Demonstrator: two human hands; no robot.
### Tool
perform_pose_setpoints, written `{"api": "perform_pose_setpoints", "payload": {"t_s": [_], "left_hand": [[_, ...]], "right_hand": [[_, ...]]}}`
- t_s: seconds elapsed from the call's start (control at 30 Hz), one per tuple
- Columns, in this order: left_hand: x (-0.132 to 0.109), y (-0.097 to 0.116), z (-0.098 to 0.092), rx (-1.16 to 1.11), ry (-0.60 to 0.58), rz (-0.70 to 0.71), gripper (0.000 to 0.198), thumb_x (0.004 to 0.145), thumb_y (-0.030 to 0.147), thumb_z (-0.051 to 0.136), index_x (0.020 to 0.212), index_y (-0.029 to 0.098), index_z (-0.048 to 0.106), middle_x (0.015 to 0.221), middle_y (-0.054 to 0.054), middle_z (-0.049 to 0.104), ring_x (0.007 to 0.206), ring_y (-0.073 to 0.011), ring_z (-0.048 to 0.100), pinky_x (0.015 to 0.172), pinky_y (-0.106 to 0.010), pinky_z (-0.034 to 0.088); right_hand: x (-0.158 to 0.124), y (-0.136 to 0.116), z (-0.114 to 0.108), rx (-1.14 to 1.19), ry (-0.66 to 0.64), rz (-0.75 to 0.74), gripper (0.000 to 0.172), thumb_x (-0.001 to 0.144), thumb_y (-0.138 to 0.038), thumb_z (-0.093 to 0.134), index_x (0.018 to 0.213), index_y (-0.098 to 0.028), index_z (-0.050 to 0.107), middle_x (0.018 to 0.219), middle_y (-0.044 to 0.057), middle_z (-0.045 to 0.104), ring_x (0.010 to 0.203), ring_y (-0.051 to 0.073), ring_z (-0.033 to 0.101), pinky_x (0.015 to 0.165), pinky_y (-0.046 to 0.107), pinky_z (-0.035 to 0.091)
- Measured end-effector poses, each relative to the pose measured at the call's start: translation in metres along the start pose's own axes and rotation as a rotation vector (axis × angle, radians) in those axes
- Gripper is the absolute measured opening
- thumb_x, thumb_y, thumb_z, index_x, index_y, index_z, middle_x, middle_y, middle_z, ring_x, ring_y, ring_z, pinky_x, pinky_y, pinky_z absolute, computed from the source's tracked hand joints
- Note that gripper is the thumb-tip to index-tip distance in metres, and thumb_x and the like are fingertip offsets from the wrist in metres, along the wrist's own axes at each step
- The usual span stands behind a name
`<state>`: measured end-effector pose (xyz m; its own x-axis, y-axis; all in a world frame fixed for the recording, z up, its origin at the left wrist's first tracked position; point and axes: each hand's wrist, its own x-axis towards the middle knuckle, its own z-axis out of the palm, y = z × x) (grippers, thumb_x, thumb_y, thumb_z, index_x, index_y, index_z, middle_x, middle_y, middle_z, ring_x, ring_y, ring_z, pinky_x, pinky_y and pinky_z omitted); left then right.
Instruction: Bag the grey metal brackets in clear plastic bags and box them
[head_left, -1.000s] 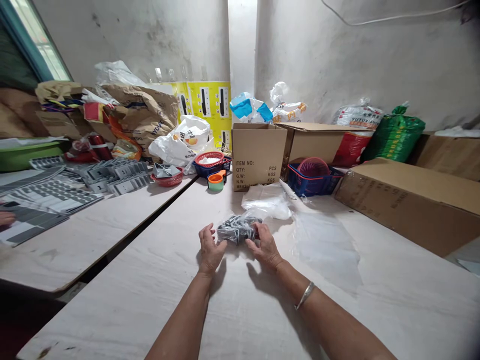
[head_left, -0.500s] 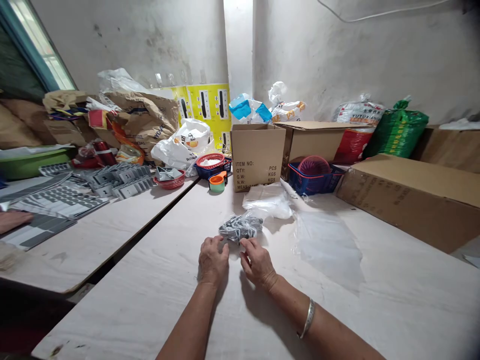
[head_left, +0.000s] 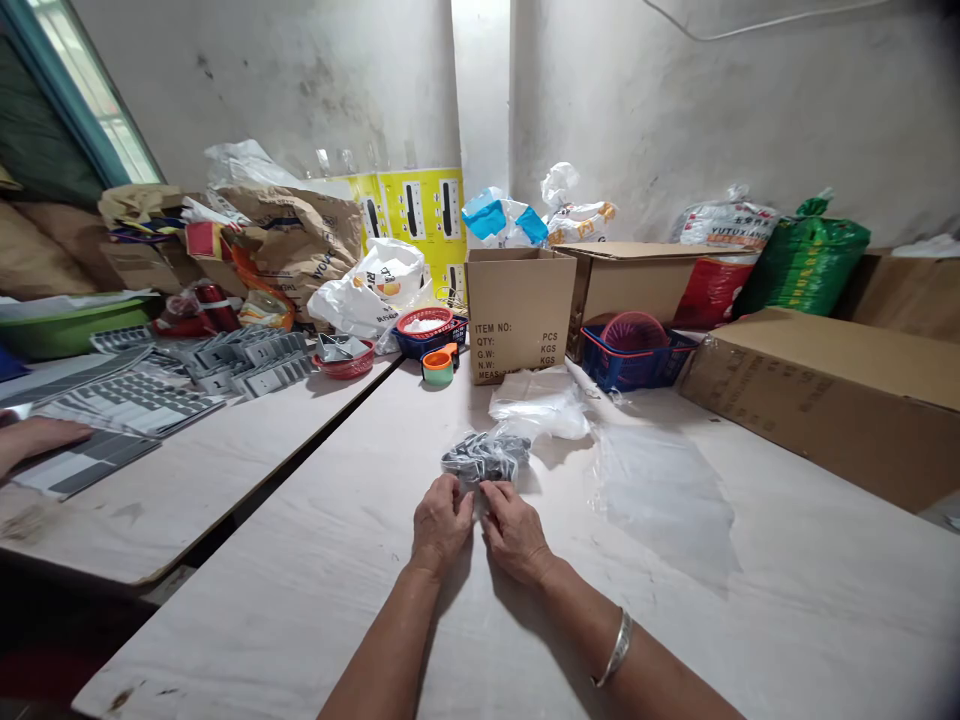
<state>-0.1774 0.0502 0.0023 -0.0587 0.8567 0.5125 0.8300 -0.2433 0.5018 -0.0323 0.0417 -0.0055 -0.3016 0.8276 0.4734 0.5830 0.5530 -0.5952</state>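
Note:
A clear plastic bag (head_left: 486, 457) filled with dark grey parts lies on the pale table in front of me. My left hand (head_left: 442, 522) is at its near left edge, the fingers curled and pinched together. On the near right edge, my right hand (head_left: 514, 528) pinches the bag's plastic between thumb and fingers. Both hands rest low over the tabletop, close to each other. The exact kind of the grey parts is too small to make out. Just behind the filled bag is a heap of clear plastic bags (head_left: 541, 403).
Flat clear bags (head_left: 664, 500) lie to the right. Behind stand an open carton (head_left: 520, 320), a blue basket (head_left: 634, 365) and an orange-green tape roll (head_left: 437, 368). A long carton (head_left: 817, 400) borders the right. Across a gap, another person's hand (head_left: 49, 435) touches grey sheets.
My left hand has moved right, closer to my right hand, and its fingers have closed at the bag's edge. The other person's hand has come further into view at left.

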Motion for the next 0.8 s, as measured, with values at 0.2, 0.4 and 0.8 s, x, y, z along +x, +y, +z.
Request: {"api": "perform_pose_setpoints", "payload": {"t_s": [0.2,0.4,0.8], "left_hand": [[0.003,-0.002,0.007,-0.126,0.027,0.021,0.025,0.082,0.029,0.046,0.101,0.019,0.058,0.092,-0.007,0.065,0.084,-0.0203,0.061,0.078,-0.034,0.046],[0.007,-0.003,0.011,-0.150,0.020,0.038,0.019,0.081,0.029,0.048,0.079,0.018,0.064,0.080,-0.006,0.065,0.076,-0.0192,0.061,0.074,-0.032,0.048],[0.015,-0.003,0.016,-0.152,-0.073,0.066,0.019,0.079,0.017,0.042,0.076,0.017,0.061,0.076,-0.004,0.062,0.072,-0.0160,0.057,0.071,-0.029,0.046]], "right_hand": [[0.000,-0.007,-0.002,-0.069,-0.050,-0.020,0.046,0.076,-0.011,0.047,0.121,-0.021,0.046,0.108,0.008,0.053,0.096,0.021,0.050,0.086,0.034,0.042],[-0.003,-0.002,0.005,-0.037,0.001,0.045,0.051,0.077,-0.014,0.046,0.127,-0.012,0.038,0.114,0.013,0.052,0.104,0.023,0.048,0.093,0.039,0.040],[-0.001,-0.003,0.003,-0.004,-0.114,0.055,0.076,0.072,-0.014,0.046,0.142,-0.008,0.017,0.127,0.014,0.048,0.114,0.023,0.044,0.099,0.037,0.034]]}}
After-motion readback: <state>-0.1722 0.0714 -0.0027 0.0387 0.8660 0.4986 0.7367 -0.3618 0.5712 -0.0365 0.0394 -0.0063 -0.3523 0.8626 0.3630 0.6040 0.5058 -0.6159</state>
